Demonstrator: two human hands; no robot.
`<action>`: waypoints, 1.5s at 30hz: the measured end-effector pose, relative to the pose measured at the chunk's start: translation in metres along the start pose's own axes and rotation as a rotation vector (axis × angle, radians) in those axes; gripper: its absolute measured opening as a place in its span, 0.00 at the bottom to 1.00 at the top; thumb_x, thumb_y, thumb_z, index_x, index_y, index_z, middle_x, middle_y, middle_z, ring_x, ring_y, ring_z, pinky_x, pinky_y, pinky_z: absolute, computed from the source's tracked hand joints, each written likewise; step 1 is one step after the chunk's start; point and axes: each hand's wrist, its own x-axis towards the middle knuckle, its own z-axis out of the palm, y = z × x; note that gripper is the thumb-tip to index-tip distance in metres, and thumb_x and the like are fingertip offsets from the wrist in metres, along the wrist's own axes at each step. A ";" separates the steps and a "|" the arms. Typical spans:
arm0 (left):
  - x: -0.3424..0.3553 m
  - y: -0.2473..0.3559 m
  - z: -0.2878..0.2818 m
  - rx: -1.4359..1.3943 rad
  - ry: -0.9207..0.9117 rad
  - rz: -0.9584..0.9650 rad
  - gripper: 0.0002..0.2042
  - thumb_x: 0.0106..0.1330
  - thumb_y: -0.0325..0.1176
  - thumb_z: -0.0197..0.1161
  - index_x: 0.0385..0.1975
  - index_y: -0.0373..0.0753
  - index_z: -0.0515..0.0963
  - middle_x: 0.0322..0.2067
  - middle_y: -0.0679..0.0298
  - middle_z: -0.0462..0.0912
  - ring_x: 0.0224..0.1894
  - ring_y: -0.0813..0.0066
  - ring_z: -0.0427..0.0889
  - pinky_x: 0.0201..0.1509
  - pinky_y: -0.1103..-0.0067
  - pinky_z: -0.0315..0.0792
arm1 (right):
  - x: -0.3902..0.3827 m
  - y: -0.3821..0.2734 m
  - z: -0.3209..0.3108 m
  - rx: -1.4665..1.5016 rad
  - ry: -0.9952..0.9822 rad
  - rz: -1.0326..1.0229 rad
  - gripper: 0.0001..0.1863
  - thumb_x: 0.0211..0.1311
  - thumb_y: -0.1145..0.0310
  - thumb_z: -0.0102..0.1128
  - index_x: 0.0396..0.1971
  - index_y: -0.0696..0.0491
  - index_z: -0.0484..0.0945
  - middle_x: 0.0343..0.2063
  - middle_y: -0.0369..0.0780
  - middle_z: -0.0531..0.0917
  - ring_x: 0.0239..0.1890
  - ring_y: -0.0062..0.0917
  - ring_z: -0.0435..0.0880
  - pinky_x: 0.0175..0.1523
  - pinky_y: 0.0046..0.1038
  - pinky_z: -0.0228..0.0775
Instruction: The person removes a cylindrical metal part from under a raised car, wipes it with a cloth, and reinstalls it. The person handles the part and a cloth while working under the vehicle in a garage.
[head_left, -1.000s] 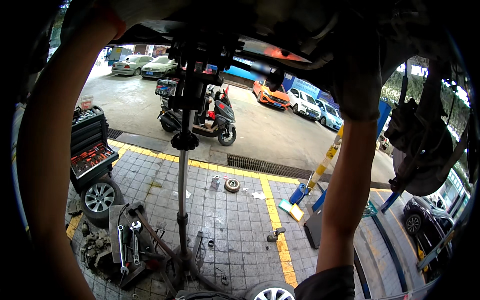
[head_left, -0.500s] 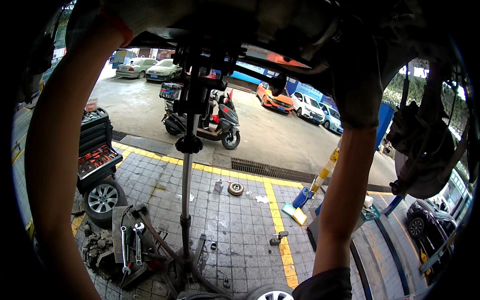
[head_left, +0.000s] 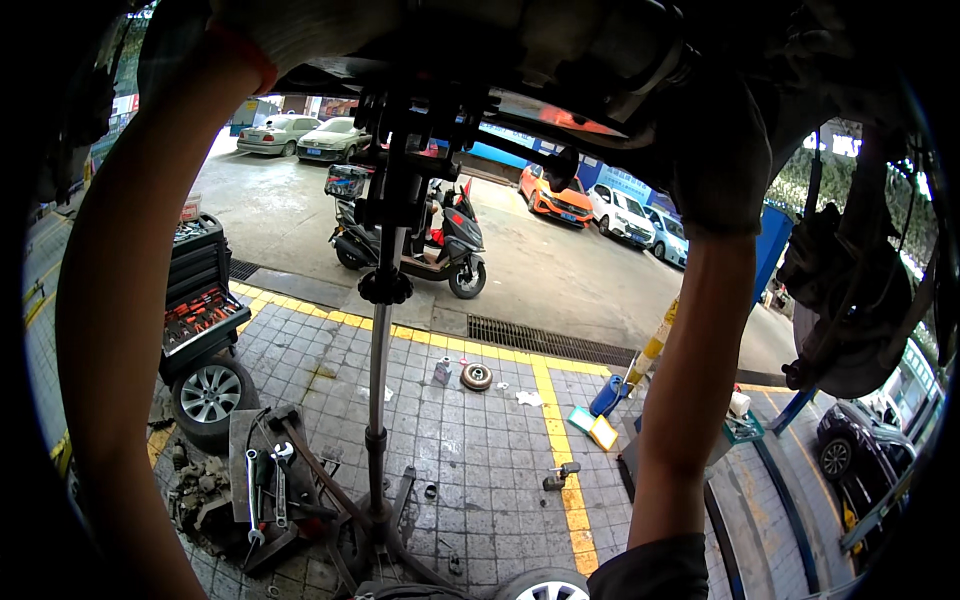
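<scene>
Overhead is the dark underside of a raised car [head_left: 560, 50]. My left hand [head_left: 310, 32], in a pale work glove with a red cuff, is raised against it at the upper left. On the right, my gloved right hand [head_left: 722, 170] reaches up among the dark parts. Shadow hides the fingers of both hands, so what they hold, if anything, cannot be made out. Between my arms stands a tall jack [head_left: 378, 390] with a shiny post, its dark head [head_left: 400, 180] up close under the car. A brake disc and hub assembly [head_left: 845, 310] hangs to the right.
Wrenches [head_left: 266, 490] lie on a plate by the jack's base. An open tool chest [head_left: 203, 300] and a wheel [head_left: 212, 395] stand left. A round metal part [head_left: 476, 376], a blue jug [head_left: 607, 396] and a cordless tool [head_left: 560, 475] sit on the tiles. Beyond is a scooter [head_left: 440, 245].
The whole view has shifted slightly, with the scene sitting a little further right. My right hand sits slightly higher in the picture; both hands stay up at the underside.
</scene>
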 end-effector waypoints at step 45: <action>0.002 0.005 -0.002 0.018 -0.133 -0.169 0.15 0.58 0.36 0.66 0.43 0.37 0.83 0.36 0.48 0.87 0.42 0.47 0.87 0.47 0.60 0.80 | -0.001 0.002 -0.006 -0.149 0.031 -0.051 0.23 0.68 0.65 0.68 0.61 0.52 0.78 0.50 0.42 0.86 0.51 0.34 0.86 0.55 0.32 0.78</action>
